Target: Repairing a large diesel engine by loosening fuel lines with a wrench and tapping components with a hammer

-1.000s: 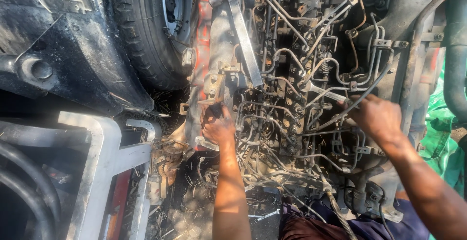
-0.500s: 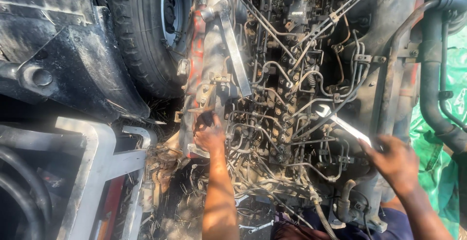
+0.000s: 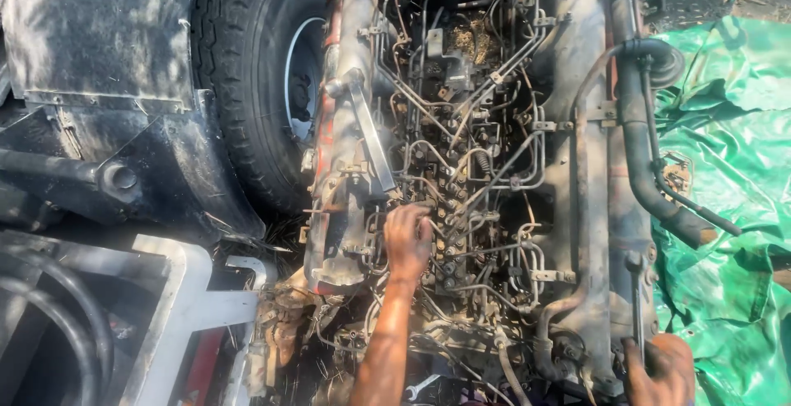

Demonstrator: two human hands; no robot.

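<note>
A large, dirty engine [image 3: 494, 167] with many thin metal fuel pipes fills the middle of the view. My left hand [image 3: 408, 237] rests on the pipes and fittings at the engine's left side, fingers curled over them. My right hand [image 3: 663, 369] is low at the right, closed around the handle of a long metal wrench [image 3: 637, 307] that stands up along the engine's right flank. Whether the wrench's head sits on a bolt cannot be made out.
A big black tyre [image 3: 255, 85] stands left of the engine, with dark bodywork [image 3: 99, 44] beside it. A green tarpaulin [image 3: 733, 208] lies to the right. A thick black hose [image 3: 638, 126] runs down the engine's right side. A grey frame [image 3: 173, 315] sits lower left.
My right hand has dropped down and to the right with the wrench, which now points upward along the engine's side. The view has tilted up. My left hand stays on the pipes.
</note>
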